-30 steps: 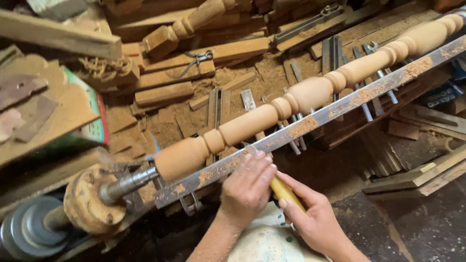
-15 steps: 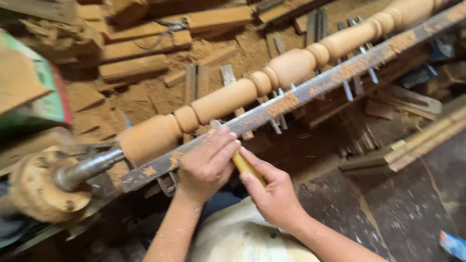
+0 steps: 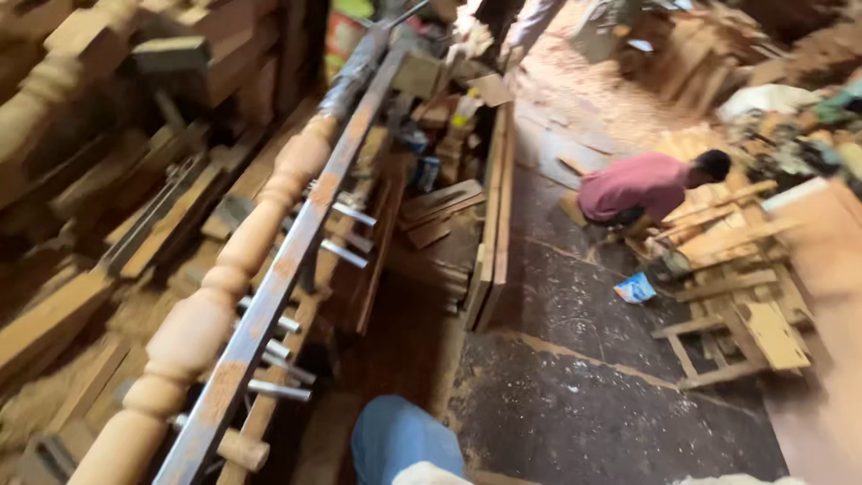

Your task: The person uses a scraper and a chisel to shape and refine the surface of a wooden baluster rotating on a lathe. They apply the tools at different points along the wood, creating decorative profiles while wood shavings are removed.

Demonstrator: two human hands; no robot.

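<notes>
Now | hands out of view, grip unknowable | turned wooden spindle [image 3: 256,238] along lathe's left edge beside rusty tool rest [image 3: 301,242] | looks stiff, heavy; hold thick sections

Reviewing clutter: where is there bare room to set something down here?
Bare dark floor lies between the upright planks by the lathe and the wooden frames near the crouching person. Crowded: timber stacks behind the turned spindle.
</notes>
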